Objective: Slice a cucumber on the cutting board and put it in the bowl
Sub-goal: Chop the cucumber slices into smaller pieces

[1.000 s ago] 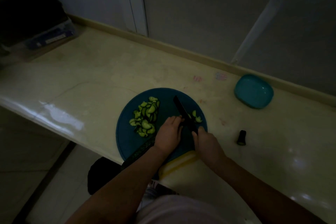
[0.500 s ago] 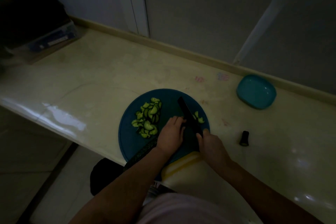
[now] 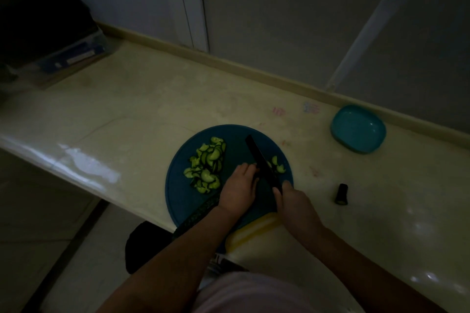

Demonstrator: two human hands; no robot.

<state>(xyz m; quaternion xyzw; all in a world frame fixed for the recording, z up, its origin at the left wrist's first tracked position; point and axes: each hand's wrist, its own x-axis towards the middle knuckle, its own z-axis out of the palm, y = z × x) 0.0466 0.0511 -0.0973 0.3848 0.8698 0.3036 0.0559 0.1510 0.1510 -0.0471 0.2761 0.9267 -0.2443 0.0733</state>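
Slices, mid-task, on the cutting board [image 3: 183, 195] at the bench's [image 3: 152, 99] near edge: pins the cucumber [image 3: 203, 208] under the curled left hand [image 3: 239, 188], grips the knife [image 3: 262, 160] in the right hand [image 3: 295, 201]. Needs, likely, more cuts, then moving the slices [image 3: 207, 168] to the bowl [image 3: 358, 129] near the far edge. Hides the cut face under both hands in dim light.

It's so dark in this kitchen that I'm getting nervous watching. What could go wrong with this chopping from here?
1. The left hand rests right beside the knife, and the light is dim, so a cut finger seems the main danger.
2. The cutting board lies at the near edge of the counter; hard pressing might shift it.
3. The bowl stands well off to the right, so slices could drop on the way over.
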